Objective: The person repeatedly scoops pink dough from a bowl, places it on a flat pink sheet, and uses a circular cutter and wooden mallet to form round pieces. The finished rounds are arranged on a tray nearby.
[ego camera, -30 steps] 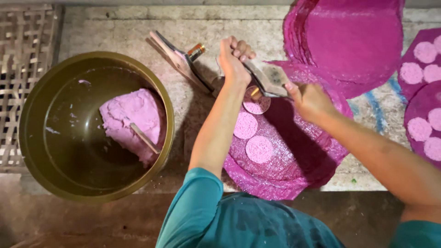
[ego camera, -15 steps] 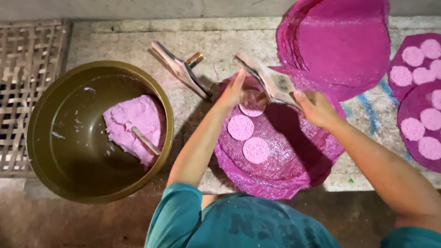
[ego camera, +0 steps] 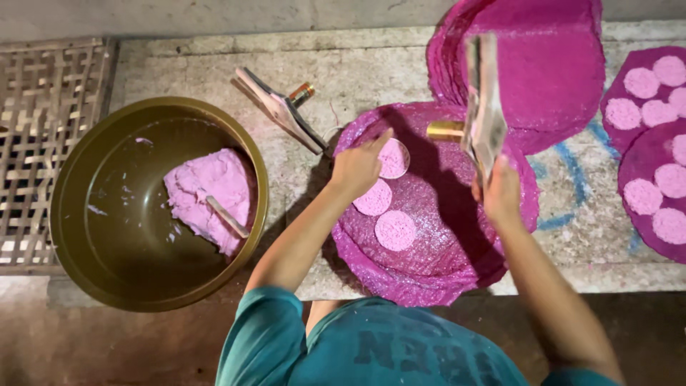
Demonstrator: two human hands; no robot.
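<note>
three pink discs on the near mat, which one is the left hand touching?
The topmost disc; the left hand rests fingers on its edge. The other two lie untouched below.

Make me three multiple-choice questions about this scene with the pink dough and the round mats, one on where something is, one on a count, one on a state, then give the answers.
1. Where is the lump of pink dough?
A. In the olive basin
B. On the bamboo grate
C. On the stacked mats

2. How many pink discs lie on the magenta mat in front of the person?
A. One
B. Three
C. Six

3. How is the press tool in the right hand?
A. Lying flat on the mat
B. Lifted up off the mat
C. Sunk in the basin

Answers: 1 A, the dough sits inside the olive basin. 2 B, three discs show, the left hand touching the top disc. 3 B, the tool is raised clear above the mat.
</note>
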